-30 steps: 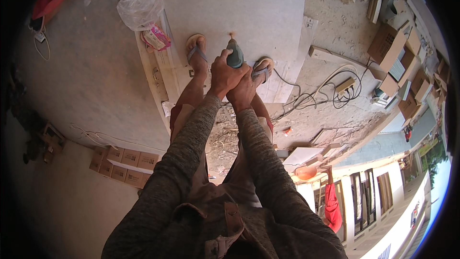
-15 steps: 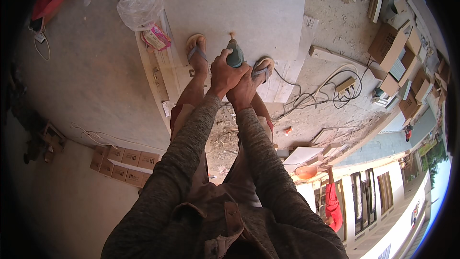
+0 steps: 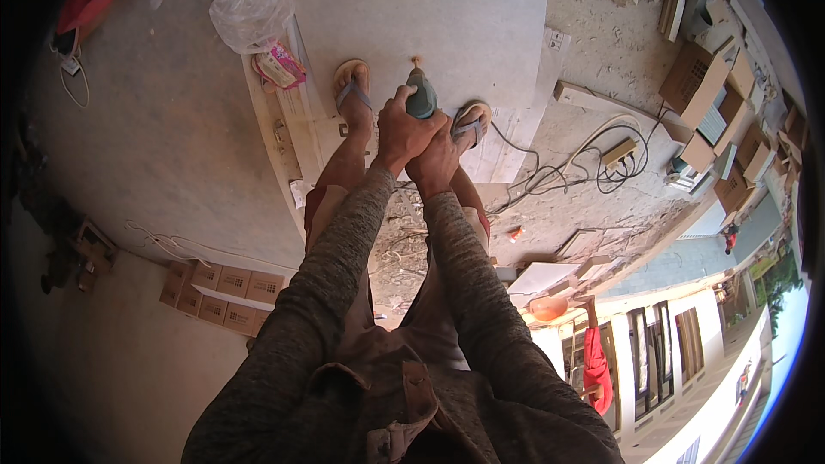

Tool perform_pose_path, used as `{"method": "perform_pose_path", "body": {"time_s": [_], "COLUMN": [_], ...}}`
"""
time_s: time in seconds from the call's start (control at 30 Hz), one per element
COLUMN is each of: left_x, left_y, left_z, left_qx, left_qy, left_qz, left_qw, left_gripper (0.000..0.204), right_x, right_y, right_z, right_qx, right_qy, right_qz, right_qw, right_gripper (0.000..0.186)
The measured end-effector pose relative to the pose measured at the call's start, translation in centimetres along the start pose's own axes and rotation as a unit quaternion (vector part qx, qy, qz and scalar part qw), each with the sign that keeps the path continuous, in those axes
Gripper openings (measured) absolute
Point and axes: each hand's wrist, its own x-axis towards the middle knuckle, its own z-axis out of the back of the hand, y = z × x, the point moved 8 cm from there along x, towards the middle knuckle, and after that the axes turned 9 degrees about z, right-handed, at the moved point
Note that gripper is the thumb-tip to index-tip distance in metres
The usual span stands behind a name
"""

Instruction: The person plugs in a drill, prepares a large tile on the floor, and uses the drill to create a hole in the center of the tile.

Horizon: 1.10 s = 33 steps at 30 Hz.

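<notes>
A dark green power drill (image 3: 421, 96) points away from me, its tip down at a pale flat board (image 3: 464, 17) on the ground. Brownish dust (image 3: 417, 59) rings the spot where the tip meets the board. My left hand (image 3: 401, 133) is closed around the drill's body. Wrapped in close behind it, my right hand (image 3: 436, 159) grips the drill's rear and handle, which the fingers mostly hide. My feet, in a left sandal (image 3: 353, 86) and a right sandal (image 3: 472, 123), stand on the board on either side of the drill.
A black cable (image 3: 524, 150) trails right to a power strip (image 3: 619, 153) among coiled leads. Left of the board lie a clear plastic bag (image 3: 251, 13) and a pink packet (image 3: 282, 67). Open cartons (image 3: 692, 82) stand right; stacked boxes (image 3: 225, 282) left. A person in red (image 3: 596, 369) is at lower right.
</notes>
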Motion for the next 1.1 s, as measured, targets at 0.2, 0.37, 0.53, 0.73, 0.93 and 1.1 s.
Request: {"method": "perform_pose_path", "body": {"time_s": [0.2,0.37,0.53,0.73,0.93,1.1], "left_x": [0.01,0.09,0.04,0.00,0.07,0.11], "left_y": [0.05,-0.04,0.17,0.02,0.25,0.27], "left_z": [-0.10,-0.10,-0.09,-0.01,-0.03,0.12], "left_qx": [-0.008,-0.016,-0.057,-0.076,-0.040,-0.050], "left_qy": [0.000,-0.006,-0.006,-0.007,-0.012,-0.011], "left_qz": [0.009,-0.002,0.008,0.006,0.013,0.012], "left_qw": [1.000,1.000,0.998,0.997,0.999,0.999], "left_gripper": [0.063,0.061,0.064,0.062,0.058,0.058], "right_x": [0.17,0.22,0.47,0.48,0.34,0.47], "right_y": [-0.03,0.18,0.19,-0.28,-0.17,-0.18], "right_z": [0.03,0.28,0.14,-0.16,-0.08,-0.27], "right_qx": [0.000,-0.005,-0.023,-0.023,-0.010,-0.012], "right_qy": [-0.005,0.004,0.022,0.019,0.013,0.002], "right_qz": [0.015,0.007,0.005,0.019,0.016,0.041], "right_qw": [1.000,1.000,0.999,0.999,1.000,0.999], "right_gripper": [0.064,0.063,0.063,0.062,0.060,0.060]}}
